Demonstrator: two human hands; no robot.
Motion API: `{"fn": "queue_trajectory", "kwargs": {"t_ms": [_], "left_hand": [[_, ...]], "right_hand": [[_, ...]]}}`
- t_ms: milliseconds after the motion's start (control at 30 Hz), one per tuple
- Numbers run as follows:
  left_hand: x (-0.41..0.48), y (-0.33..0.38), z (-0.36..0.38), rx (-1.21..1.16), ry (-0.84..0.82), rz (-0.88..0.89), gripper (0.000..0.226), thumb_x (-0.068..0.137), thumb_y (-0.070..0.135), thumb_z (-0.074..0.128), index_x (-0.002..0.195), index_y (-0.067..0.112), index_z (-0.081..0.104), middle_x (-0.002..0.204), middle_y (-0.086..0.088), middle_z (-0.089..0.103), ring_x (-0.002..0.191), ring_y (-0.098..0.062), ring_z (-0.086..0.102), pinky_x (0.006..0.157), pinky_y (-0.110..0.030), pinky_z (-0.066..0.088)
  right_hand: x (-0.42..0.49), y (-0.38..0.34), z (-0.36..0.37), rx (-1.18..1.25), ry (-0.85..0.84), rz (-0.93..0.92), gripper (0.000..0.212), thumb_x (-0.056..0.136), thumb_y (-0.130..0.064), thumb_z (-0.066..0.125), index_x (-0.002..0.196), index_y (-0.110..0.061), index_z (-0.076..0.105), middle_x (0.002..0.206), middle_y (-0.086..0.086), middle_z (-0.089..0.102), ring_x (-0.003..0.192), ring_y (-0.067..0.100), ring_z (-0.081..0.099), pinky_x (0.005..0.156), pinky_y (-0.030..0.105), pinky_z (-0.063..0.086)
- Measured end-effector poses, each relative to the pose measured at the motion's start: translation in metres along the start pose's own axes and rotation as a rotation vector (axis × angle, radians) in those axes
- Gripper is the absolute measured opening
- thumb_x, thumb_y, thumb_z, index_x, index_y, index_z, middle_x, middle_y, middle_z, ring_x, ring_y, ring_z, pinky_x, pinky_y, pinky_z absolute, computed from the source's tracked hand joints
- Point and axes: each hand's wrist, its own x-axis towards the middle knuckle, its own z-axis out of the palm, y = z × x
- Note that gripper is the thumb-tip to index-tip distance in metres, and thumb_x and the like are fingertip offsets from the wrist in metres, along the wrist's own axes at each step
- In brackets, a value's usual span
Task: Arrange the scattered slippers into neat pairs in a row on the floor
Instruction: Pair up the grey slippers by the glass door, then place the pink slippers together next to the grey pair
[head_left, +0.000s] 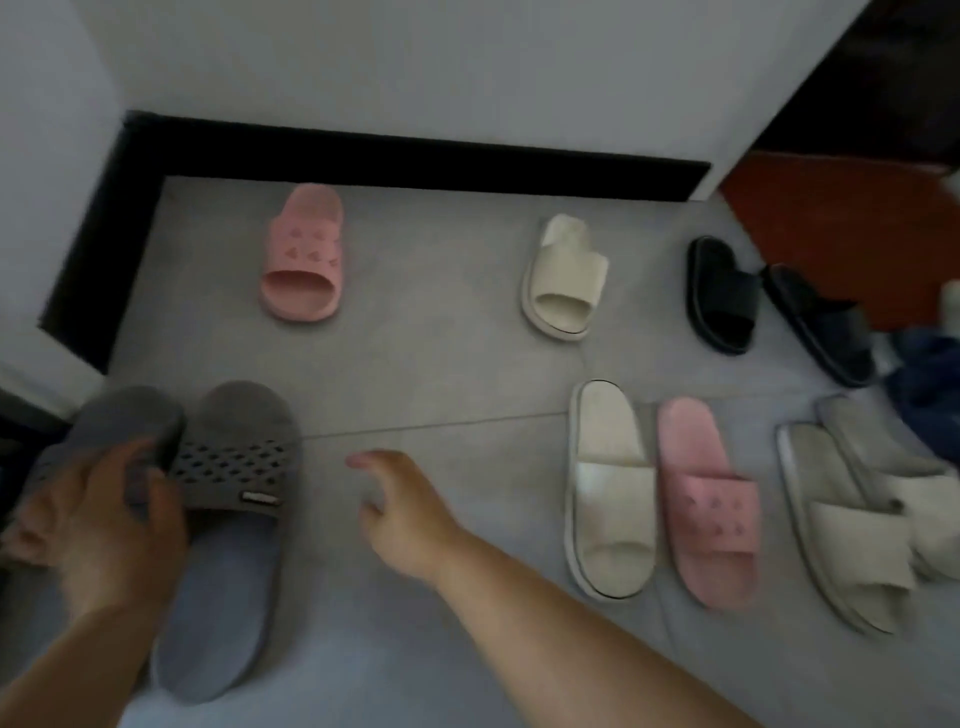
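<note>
The left hand (98, 525) grips a grey slipper (119, 415) at the lower left, just beside the second grey slipper (228, 545), which lies flat on the floor (415, 374). The right hand (400, 514) reaches forward over the bare tiles, fingers loose and spread, holding nothing. Near the wall (415, 67) lie a far pink slipper (304, 254) and a far cream slipper (563, 280), well apart. On the right the black slippers (719, 296) touch each other. Closer, a near cream slipper (610, 493) and a near pink slipper (709, 504) lie side by side (not a matching pair), next to the beige slippers (852, 525).
</note>
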Motion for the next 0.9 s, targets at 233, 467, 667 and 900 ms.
{"fn": "queue_trajectory", "kwargs": {"t_ms": [233,467,667,900], "left_hand": [[-0.010,0.120,0.045,-0.119,-0.203,0.176,0.037,0.084,0.019,0.053,0.120,0.011,0.053,0.117,-0.023,0.060,0.114,-0.043,0.049,0.101,-0.051,0.033],[-0.025,0.152,0.071,0.047,-0.382,0.359,0.047,0.084,0.017,0.057,0.130,0.020,0.045,0.124,-0.006,0.058,0.118,-0.036,0.045,0.102,-0.044,0.027],[0.004,0.153,0.068,0.133,-0.369,0.341,0.061,0.083,0.022,0.059,0.138,0.021,0.033,0.131,-0.005,0.054,0.121,-0.033,0.043,0.103,-0.043,0.028],[0.079,0.158,0.063,0.267,-0.310,0.292,0.083,0.082,0.028,0.061,0.147,0.018,0.010,0.153,-0.013,0.015,0.139,-0.035,0.016,0.112,-0.045,0.018]], "right_hand": [[-0.060,0.115,-0.223,-0.680,0.047,0.248,0.043,0.084,-0.019,0.056,0.127,-0.013,0.049,0.129,0.013,0.046,0.122,0.031,0.043,0.103,0.033,0.035],[-0.103,0.195,-0.277,-0.612,-0.264,0.501,0.048,0.078,-0.039,0.069,0.119,-0.017,0.056,0.120,0.000,0.059,0.111,0.017,0.055,0.086,0.028,0.042],[-0.089,0.211,-0.266,-0.621,-0.277,0.419,0.056,0.082,-0.028,0.067,0.131,-0.012,0.048,0.139,0.003,0.051,0.126,0.015,0.048,0.094,0.018,0.033],[-0.048,0.128,-0.266,-0.689,0.040,0.301,0.046,0.080,-0.024,0.067,0.124,-0.025,0.055,0.102,0.010,0.068,0.065,0.019,0.052,0.065,0.027,0.040]]}}
